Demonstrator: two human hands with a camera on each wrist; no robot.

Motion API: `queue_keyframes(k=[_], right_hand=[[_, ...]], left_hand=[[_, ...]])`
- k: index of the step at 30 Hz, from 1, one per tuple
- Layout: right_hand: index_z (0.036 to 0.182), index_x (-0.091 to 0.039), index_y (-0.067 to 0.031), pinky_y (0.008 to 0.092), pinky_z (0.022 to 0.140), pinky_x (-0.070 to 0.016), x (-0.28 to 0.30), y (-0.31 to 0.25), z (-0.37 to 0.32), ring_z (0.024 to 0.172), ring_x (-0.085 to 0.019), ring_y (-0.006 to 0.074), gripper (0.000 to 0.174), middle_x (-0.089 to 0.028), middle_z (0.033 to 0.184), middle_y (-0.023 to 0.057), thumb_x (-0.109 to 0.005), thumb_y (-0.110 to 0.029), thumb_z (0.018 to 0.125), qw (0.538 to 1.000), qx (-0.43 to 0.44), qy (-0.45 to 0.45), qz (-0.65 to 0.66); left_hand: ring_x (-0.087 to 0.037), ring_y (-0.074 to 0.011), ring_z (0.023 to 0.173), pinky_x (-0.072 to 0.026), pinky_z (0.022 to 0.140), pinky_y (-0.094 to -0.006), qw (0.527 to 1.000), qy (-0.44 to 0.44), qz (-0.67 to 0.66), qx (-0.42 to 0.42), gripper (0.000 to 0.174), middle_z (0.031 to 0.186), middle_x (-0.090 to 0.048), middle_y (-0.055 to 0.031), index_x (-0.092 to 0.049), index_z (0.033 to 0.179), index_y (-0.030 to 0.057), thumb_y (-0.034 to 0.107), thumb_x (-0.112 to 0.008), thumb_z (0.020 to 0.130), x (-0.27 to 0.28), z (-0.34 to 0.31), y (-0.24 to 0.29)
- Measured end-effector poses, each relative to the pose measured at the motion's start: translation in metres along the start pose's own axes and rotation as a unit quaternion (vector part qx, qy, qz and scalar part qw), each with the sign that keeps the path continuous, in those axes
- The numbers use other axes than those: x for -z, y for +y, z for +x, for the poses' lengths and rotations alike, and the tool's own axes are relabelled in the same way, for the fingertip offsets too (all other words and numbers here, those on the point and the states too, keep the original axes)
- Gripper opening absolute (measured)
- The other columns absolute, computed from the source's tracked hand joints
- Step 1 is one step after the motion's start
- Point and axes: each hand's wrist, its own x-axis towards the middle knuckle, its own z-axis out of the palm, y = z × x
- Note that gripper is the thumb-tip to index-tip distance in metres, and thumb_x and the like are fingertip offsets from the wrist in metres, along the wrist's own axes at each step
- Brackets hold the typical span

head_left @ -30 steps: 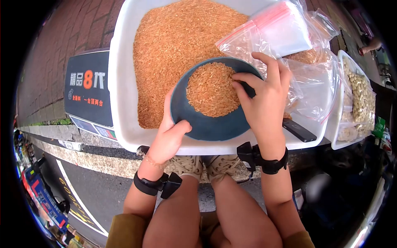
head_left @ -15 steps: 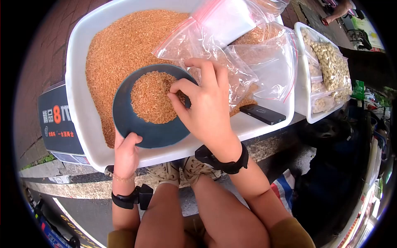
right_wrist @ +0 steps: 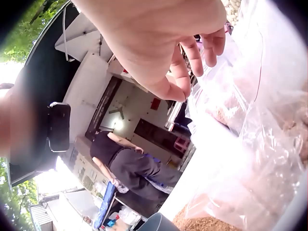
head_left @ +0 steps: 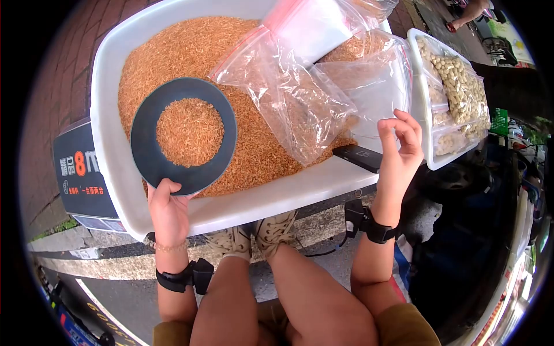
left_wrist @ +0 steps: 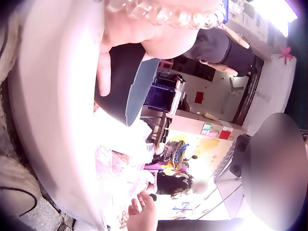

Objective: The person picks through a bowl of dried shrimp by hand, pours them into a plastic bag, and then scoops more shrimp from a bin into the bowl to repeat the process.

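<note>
In the head view the left hand [head_left: 169, 212] grips the near rim of a dark blue-grey bowl [head_left: 144, 151], thumb on the inside. A mound of reddish-brown grains [head_left: 190, 131] lies in the bowl, which is held over a white tub [head_left: 248, 203] of similar grains [head_left: 184, 46]. The left wrist view shows the bowl [left_wrist: 126, 82] from the side, fingers [left_wrist: 103, 72] against it. Away from the bowl, the right hand [head_left: 403, 151] hovers near the tub's right edge, fingers loosely bent and holding nothing; the right wrist view shows this hand [right_wrist: 159, 48] above clear plastic bags [right_wrist: 240, 159].
Clear zip bags [head_left: 288, 98] lie over the tub's right half, beside a black phone-like object [head_left: 358, 157]. Farther right stands a white tray [head_left: 430, 109] of bagged pale nuts [head_left: 459, 86]. A dark printed box [head_left: 78, 173] sits left of the tub. A person [right_wrist: 127, 163] stands in the background.
The right hand has left the grains in the bowl and moved right, its fingers parting. The bowl has shifted left in the head view, still held by the left hand. The head view has turned since the first frame.
</note>
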Motion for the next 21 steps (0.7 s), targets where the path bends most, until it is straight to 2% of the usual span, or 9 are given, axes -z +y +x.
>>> queue_keyframes(k=[4,8,11,14,16,17,18,20,21], right_hand=[[0.074,-0.063,-0.006,0.0335,0.092,-0.0328,0.016,0.02,0.01,0.096,-0.051,0.0193,0.007,-0.058,0.099,0.0078,-0.069,-0.01,0.071,1.0,-0.006,0.019,-0.011],[0.077,-0.062,-0.0041,0.0283,0.08,-0.0395,0.015,0.019,0.008,0.089,-0.054,0.0169,0.008,-0.06,0.094,0.007,-0.067,-0.009,0.072,0.998,0.005,-0.059,-0.036],[0.078,-0.061,-0.0026,0.0261,0.078,-0.0404,0.014,0.02,0.007,0.085,-0.055,0.0152,0.008,-0.061,0.093,0.0067,-0.065,-0.008,0.074,0.996,-0.032,-0.082,0.011],[0.082,-0.059,-0.0013,0.0235,0.078,-0.0408,0.02,0.015,0.013,0.085,-0.055,0.0117,0.006,-0.059,0.093,0.0066,-0.062,-0.004,0.078,0.99,-0.004,-0.02,0.14],[0.083,-0.058,-0.0011,0.0244,0.08,-0.0408,0.028,0.007,0.016,0.085,-0.056,0.0123,0.008,-0.059,0.094,0.0077,-0.062,-0.004,0.078,0.978,-0.034,0.017,0.206],[0.081,-0.06,-0.0011,0.0212,0.073,-0.0392,0.031,0.009,0.018,0.071,-0.052,0.0088,0.006,-0.056,0.083,0.0027,-0.063,-0.004,0.077,0.979,-0.038,0.04,0.196],[0.081,-0.06,-0.0011,0.0212,0.073,-0.0392,0.037,0.014,0.019,0.071,-0.052,0.0088,0.006,-0.056,0.083,0.0027,-0.063,-0.004,0.077,0.979,-0.038,0.041,0.195],[0.078,-0.062,-0.0019,0.0184,0.06,-0.0317,0.047,0.021,0.02,0.059,-0.038,0.0049,0.005,-0.044,0.066,-0.0045,-0.065,-0.005,0.075,0.998,-0.021,-0.043,0.031],[0.075,-0.063,-0.0024,0.0196,0.051,-0.022,0.045,0.013,0.017,0.055,-0.024,0.0042,0.005,-0.03,0.057,-0.0082,-0.067,-0.005,0.073,0.996,-0.052,-0.07,-0.003]], left_hand=[[-0.053,-0.0247,0.098,-0.0494,0.081,-0.0429,1.0,0.013,0.007,0.002,0.041,0.109,-0.049,-0.0102,-0.04,0.113,-0.0001,0.0,-0.036,0.072,-0.006,-0.001,0.001],[-0.053,-0.0246,0.098,-0.0493,0.081,-0.043,1.0,0.017,0.021,0.004,0.041,0.109,-0.049,-0.0101,-0.04,0.112,-0.0003,0.0,-0.036,0.072,-0.005,-0.001,0.0],[-0.053,-0.0244,0.098,-0.0493,0.081,-0.043,1.0,0.011,0.018,0.001,0.04,0.108,-0.049,-0.0105,-0.04,0.112,-0.0005,0.0,-0.036,0.072,-0.005,0.0,0.001],[-0.054,-0.0243,0.098,-0.0497,0.081,-0.0426,1.0,0.001,0.015,0.003,0.04,0.109,-0.049,-0.0111,-0.04,0.112,-0.0007,0.0,-0.036,0.072,-0.004,0.0,0.0],[-0.054,-0.0244,0.098,-0.0502,0.081,-0.0424,1.0,-0.004,0.023,-0.001,0.04,0.109,-0.049,-0.0118,-0.039,0.112,-0.001,0.001,-0.036,0.073,-0.001,0.002,-0.001],[-0.054,-0.0244,0.098,-0.0502,0.081,-0.0424,1.0,-0.005,0.022,0.0,0.04,0.109,-0.049,-0.0118,-0.039,0.112,-0.001,0.001,-0.036,0.073,-0.001,0.002,-0.001],[-0.053,-0.0247,0.099,-0.0502,0.081,-0.0425,1.0,-0.007,0.023,-0.001,0.04,0.11,-0.049,-0.0122,-0.039,0.113,-0.0012,0.0,-0.036,0.073,-0.002,0.002,-0.001],[-0.053,-0.0249,0.099,-0.0503,0.081,-0.0427,1.0,-0.008,0.022,-0.001,0.04,0.11,-0.049,-0.0125,-0.038,0.113,-0.0014,0.0,-0.035,0.073,-0.003,0.001,0.0],[-0.053,-0.0251,0.099,-0.0502,0.081,-0.0429,1.0,-0.01,0.021,-0.002,0.04,0.111,-0.048,-0.0126,-0.038,0.113,-0.0015,0.0,-0.035,0.073,-0.003,0.001,0.0]])
